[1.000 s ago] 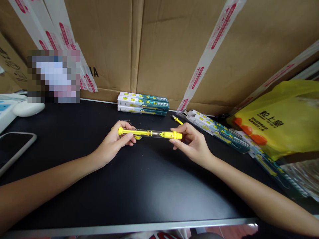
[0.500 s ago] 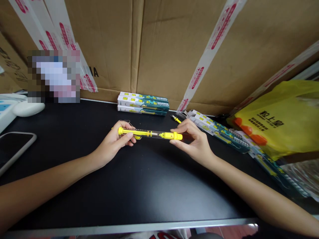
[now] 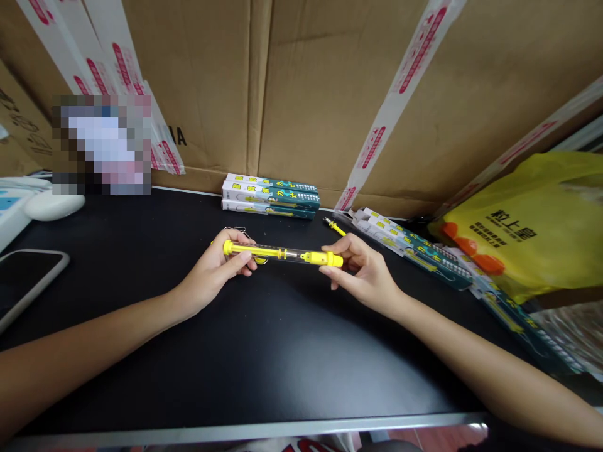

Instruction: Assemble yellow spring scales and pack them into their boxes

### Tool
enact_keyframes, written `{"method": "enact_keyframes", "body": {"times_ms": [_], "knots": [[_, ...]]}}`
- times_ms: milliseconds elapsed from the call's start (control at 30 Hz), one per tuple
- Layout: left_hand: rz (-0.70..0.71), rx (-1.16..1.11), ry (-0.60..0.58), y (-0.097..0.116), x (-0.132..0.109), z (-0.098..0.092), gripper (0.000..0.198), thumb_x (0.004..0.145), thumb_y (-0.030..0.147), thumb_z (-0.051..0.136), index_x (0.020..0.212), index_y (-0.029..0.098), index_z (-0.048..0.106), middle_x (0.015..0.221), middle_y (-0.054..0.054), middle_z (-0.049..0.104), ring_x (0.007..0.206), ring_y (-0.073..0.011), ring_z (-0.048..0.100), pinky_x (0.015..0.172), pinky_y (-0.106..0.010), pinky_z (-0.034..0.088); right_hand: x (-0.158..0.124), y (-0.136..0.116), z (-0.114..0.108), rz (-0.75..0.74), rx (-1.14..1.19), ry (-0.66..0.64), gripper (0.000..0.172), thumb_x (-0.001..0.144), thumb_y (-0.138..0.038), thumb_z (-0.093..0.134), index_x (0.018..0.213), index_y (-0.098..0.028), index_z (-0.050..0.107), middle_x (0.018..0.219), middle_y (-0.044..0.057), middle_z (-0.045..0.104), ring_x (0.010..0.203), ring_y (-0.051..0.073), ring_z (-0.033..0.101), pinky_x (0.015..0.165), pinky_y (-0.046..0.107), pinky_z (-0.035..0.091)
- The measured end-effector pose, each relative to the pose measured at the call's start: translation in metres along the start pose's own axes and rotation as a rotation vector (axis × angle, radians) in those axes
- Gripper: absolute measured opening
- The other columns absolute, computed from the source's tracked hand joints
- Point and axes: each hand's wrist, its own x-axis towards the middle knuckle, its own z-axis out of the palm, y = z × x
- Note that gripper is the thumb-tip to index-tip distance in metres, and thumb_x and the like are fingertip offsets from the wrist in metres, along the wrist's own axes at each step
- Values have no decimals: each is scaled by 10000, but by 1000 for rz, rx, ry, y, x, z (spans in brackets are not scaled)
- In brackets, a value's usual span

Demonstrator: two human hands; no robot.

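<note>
A clear tubular spring scale (image 3: 292, 254) with yellow ends lies level between my hands, above the black desk. My left hand (image 3: 221, 260) is closed around its left end, thumb along the front of the tube. At the other end, the thumb and fingers of my right hand (image 3: 362, 270) pinch the yellow cap (image 3: 334, 259). A thin metal wire hook (image 3: 241, 230) shows just behind my left fingers. Under the tube beside those fingers is a small round yellow part (image 3: 260, 260), mostly hidden. Behind my right hand lies a yellow rod with a metal tip (image 3: 335, 226).
Stacked spring scale boxes (image 3: 271, 198) stand at the back against a large cardboard box (image 3: 320, 94). More boxes (image 3: 414, 248) lie to the right by a yellow plastic bag (image 3: 509, 220). A phone (image 3: 28, 282) and a white mouse (image 3: 54, 204) are at left.
My right fingers have shifted their grip on the yellow cap, with the fingertips now lower behind it. My left hand and the tube have stayed nearly still.
</note>
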Motion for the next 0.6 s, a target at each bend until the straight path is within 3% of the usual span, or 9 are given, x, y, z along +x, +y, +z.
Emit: {"method": "enact_keyframes", "body": {"times_ms": [333,600], "knots": [[-15,-6,3,-1,1,0,223,829,319,672,936,186,528,951,-14,584,766,-115,586,691,-266,497,0,-7,1,2,-11,-24,262,836,-364,676,917,-208,481,672,-35,560,446,75,503,401,213,428],[-12,1,3,-2,2,-1,233,825,326,679,942,194,525,900,-10,597,755,-118,588,685,-262,491,5,-7,-2,-173,-250,76,186,817,-332,691,927,-215,596,896,56,535,765,175,544,541,279,489]]}}
